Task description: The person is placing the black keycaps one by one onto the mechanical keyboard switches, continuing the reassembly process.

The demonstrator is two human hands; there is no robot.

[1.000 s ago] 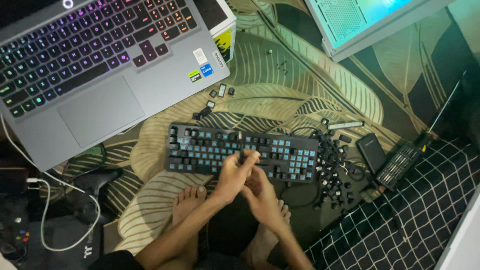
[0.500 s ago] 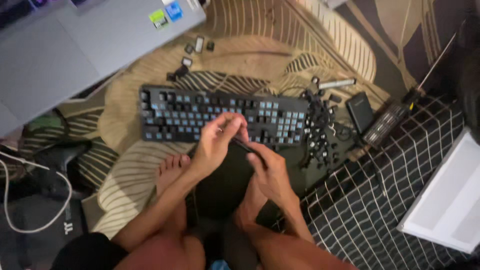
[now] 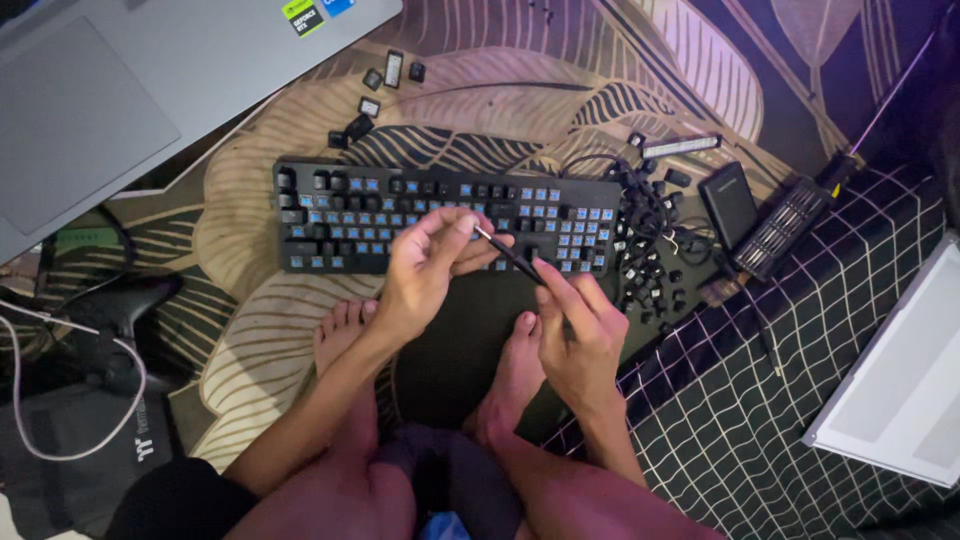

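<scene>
right hand (image 3: 580,335) pinching a thin dark tool (image 3: 510,256), tip angled up toward the left hand (image 3: 430,265). left hand with fingertips pressed together at the tool's tip, possibly on a small part; cannot tell what, if anything, sits between them. both hands raised just over the near edge of a black keyboard (image 3: 330,215), most caps stripped, blue switches exposed. loose pile of black keycaps (image 3: 650,245) just right of the right hand, more caps (image 3: 385,80) scattered beyond the keyboard. bare feet (image 3: 345,335) directly beneath the hands.

risks, as judged: tool tip slipping off and jabbing the left fingers, given the close pinch; any small part dropping onto the patterned mat, hard to find there; knocking the keycap pile with the right wrist.
</scene>
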